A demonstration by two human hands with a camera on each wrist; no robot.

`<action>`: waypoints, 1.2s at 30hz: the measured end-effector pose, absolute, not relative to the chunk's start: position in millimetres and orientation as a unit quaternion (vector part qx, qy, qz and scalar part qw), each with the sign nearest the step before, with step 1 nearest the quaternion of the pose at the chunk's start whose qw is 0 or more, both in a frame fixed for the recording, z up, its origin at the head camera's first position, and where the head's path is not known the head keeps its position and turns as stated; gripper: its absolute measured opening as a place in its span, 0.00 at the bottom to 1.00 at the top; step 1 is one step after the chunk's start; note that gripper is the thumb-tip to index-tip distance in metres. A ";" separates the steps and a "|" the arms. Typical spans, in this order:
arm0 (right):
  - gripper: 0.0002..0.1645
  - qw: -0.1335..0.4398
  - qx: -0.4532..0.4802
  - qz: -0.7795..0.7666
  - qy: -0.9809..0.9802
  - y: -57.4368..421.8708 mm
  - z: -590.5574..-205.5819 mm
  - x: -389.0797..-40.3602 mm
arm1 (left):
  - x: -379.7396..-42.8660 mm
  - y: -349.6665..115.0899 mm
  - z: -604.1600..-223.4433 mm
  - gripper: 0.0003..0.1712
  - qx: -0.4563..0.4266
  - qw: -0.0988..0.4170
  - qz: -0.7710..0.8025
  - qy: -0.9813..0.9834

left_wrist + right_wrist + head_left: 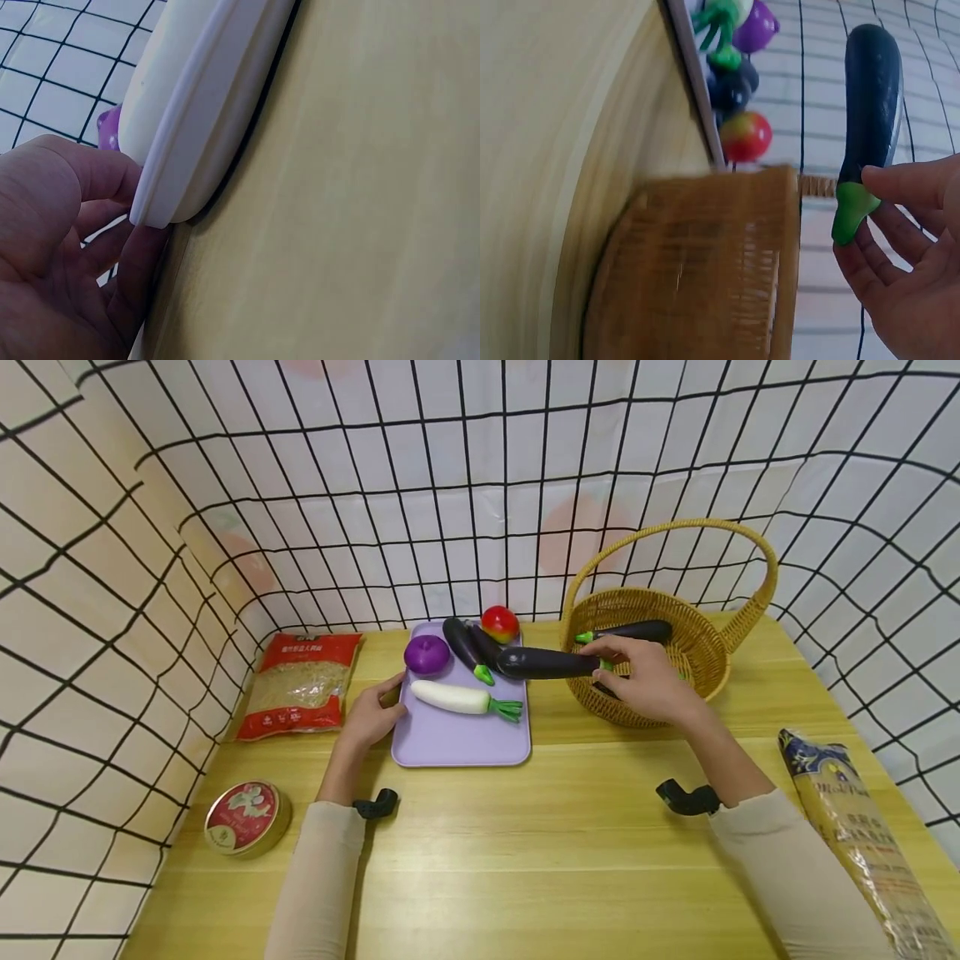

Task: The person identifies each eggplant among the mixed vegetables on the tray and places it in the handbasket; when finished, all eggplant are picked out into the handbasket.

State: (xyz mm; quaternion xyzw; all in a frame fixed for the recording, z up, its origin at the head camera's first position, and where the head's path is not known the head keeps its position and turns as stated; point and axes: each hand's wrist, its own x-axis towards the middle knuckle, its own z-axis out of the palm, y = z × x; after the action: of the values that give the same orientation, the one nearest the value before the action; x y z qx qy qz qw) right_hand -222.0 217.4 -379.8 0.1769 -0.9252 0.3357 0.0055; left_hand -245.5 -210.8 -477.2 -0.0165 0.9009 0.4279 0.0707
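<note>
My right hand (647,678) pinches a dark eggplant (543,663) near its green stem end, above the near left rim of the wicker basket (708,647). The eggplant's round end points left, over the right edge of the lilac tray (457,747). At the tray's left edge my left hand (370,717) grips the rim; in the left wrist view its thumb (112,174) lies on the rim with fingers below. On the tray are a white radish (453,697), a purple onion (427,655), two eggplants (461,642) and a red-yellow fruit (500,623).
Another eggplant (641,631) lies in the basket, whose tall handle (675,529) arches over it. A red bag of pasta (300,685) and a round tin (247,817) are at left. A long clear package (855,827) lies at right. Black wire grid (480,527) surrounds the table.
</note>
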 end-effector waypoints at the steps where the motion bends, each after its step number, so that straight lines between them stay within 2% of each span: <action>1: 0.19 0.006 0.173 0.333 -0.927 223.3 -378.9 -221.2 | -245.6 -210.6 -477.0 0.37 -0.017 0.071 0.429 0.900; 10: 0.18 0.011 0.151 0.314 -0.937 277.0 -379.1 -227.6 | -245.4 -211.2 -476.0 0.37 -0.019 0.074 0.431 0.899; 20: 0.19 -0.017 0.123 0.273 -0.954 322.7 -386.0 -249.1 | -245.4 -209.9 -476.1 0.37 -0.029 0.076 0.431 0.899; 36: 0.20 -0.064 0.092 0.250 -0.962 311.6 -417.6 -288.8 | -245.5 -210.3 -475.8 0.37 -0.028 0.073 0.426 0.901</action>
State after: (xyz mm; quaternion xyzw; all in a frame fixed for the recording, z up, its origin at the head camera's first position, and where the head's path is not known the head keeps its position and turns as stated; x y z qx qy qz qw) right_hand -288.8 311.6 -417.6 0.0921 -0.9618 0.2500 -0.0635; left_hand -245.5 -210.3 -475.8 -0.0278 0.9014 0.4258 0.0728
